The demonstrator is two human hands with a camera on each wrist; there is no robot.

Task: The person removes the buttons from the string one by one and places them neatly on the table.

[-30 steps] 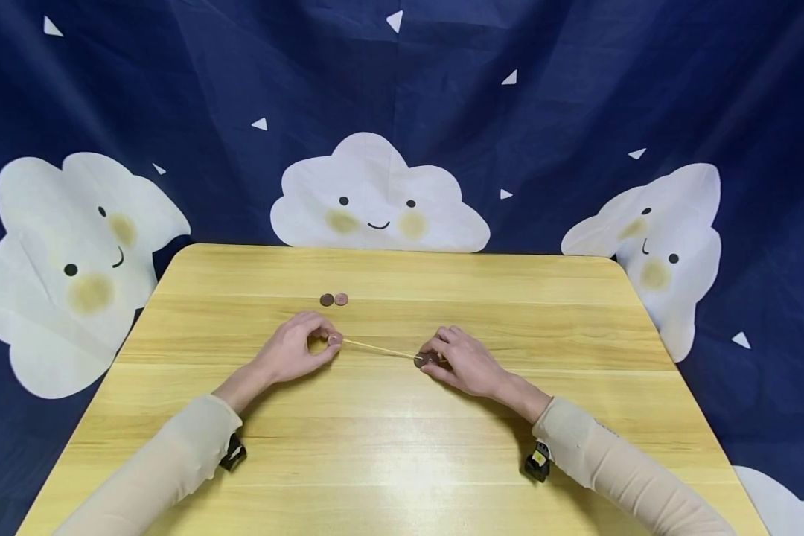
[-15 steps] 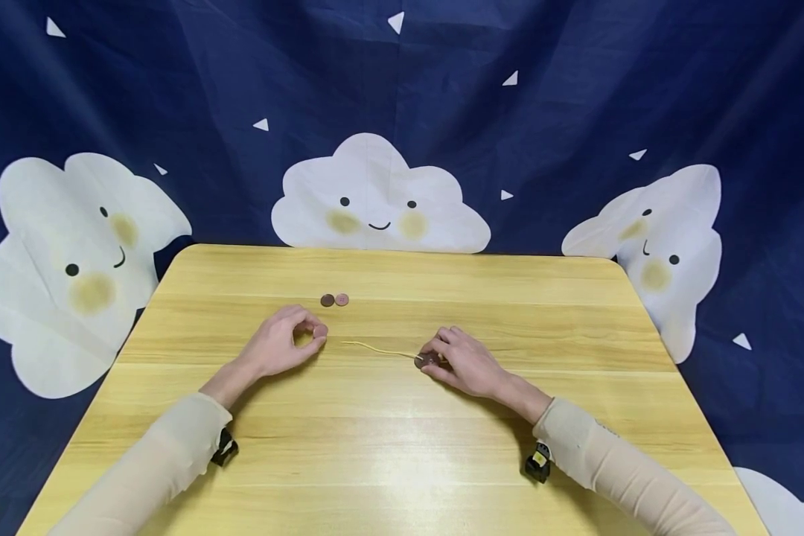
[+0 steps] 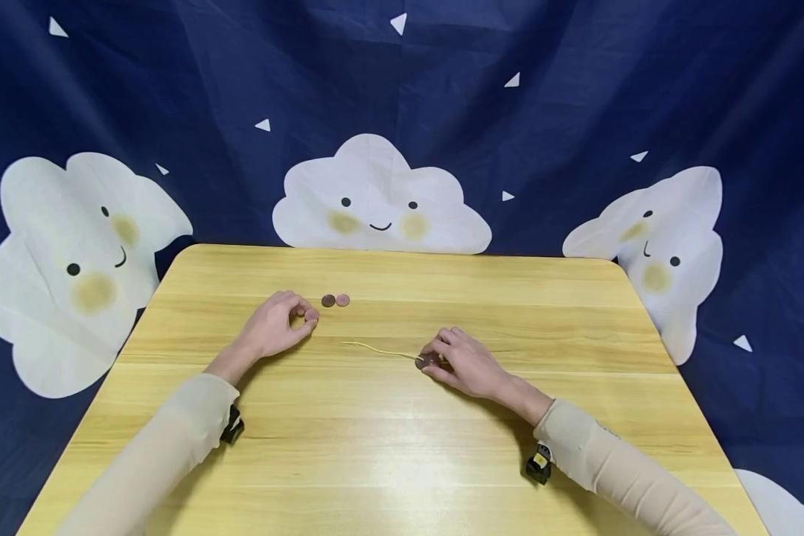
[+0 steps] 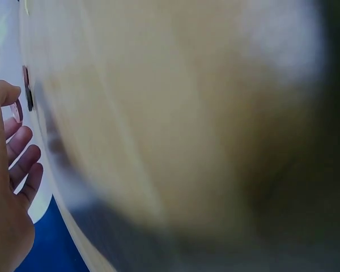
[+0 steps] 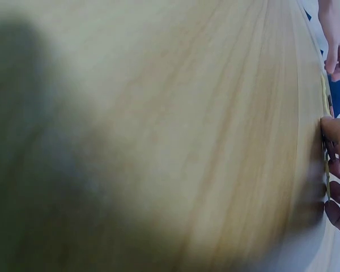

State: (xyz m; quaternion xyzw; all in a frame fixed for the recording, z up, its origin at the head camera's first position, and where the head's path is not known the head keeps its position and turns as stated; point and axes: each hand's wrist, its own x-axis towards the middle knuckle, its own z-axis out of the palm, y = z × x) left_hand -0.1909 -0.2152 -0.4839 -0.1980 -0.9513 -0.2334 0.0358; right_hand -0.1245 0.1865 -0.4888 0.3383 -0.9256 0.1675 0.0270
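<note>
In the head view my left hand [image 3: 275, 327] pinches a pinkish-brown button [image 3: 311, 316] between thumb and forefinger. The left wrist view shows that button [image 4: 17, 111] edge-on, with the other fingers loosely bent below it. Just right of this hand, a dark brown button [image 3: 328, 301] and a lighter pinkish one [image 3: 342, 300] lie side by side on the table. My right hand [image 3: 469, 363] grips dark brown buttons [image 3: 422, 362] low over the wood, its fingers partly hiding them. From them a thin yellow string [image 3: 378, 350] runs left, slightly wavy, its far end loose.
The light wooden table [image 3: 402, 439] has rounded far corners. Behind it hangs a dark blue curtain [image 3: 442, 89] printed with white clouds. Dark wrist cameras [image 3: 538, 465] sit under both sleeves.
My left hand has drawn the pinkish button off the string's end and carried it left and away toward the two lying buttons. The string has gone slack. My right hand has stayed put.
</note>
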